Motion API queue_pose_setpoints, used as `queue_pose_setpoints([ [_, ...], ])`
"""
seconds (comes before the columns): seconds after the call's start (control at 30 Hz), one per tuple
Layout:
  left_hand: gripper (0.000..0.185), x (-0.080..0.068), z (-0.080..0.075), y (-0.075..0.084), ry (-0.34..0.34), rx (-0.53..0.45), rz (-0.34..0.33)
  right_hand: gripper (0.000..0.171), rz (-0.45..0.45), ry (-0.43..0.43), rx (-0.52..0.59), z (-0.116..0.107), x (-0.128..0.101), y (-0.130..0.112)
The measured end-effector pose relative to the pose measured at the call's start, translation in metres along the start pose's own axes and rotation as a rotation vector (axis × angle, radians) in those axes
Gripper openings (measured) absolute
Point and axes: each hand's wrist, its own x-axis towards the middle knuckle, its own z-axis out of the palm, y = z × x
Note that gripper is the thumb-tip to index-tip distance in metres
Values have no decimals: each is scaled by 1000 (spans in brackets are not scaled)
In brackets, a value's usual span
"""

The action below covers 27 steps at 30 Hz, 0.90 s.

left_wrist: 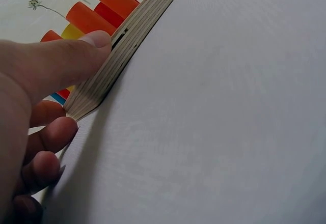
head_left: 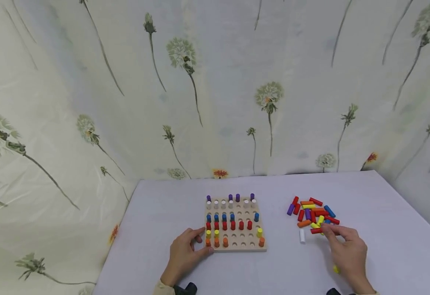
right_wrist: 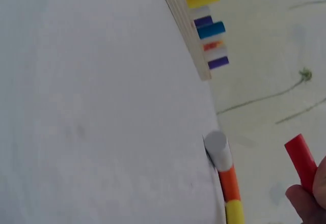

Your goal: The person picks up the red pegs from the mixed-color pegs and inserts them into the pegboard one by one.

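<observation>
We are bracing the wooden pegboard (head_left: 237,245) with our left hand (head_left: 183,254), thumb pressing its edge, our right hand (head_left: 345,248) pinching a red peg (right_wrist: 301,161) above the loose peg pile (head_left: 312,215) on the worktop (head_left: 384,229).

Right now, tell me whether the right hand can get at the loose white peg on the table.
Probably yes. The white peg lies alone on the table, left of the right hand, with nothing between them. That hand's fingertips already hold a red peg, so it may need to place it first.
</observation>
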Motion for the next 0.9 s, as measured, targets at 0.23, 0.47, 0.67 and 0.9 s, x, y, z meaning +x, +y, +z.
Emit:
queue_pose_setpoints([
  [0.23, 65, -1, 0, -2, -8, -5, 9, 16, -173, -108, 13, 15, -12, -19],
  [0.47, 64, -1, 0, -2, -7, -16, -6, 7, -302, -150, 86, 35, -15, -40],
  [0.67, 64, -2, 0, -3, 8, -7, -7, 7, -304, -247, 117, 61, -13, -60],
  [0.9, 66, 0, -2, -4, 0, -15, 4, 18, -168, -439, 117, 90, -7, -63],
])
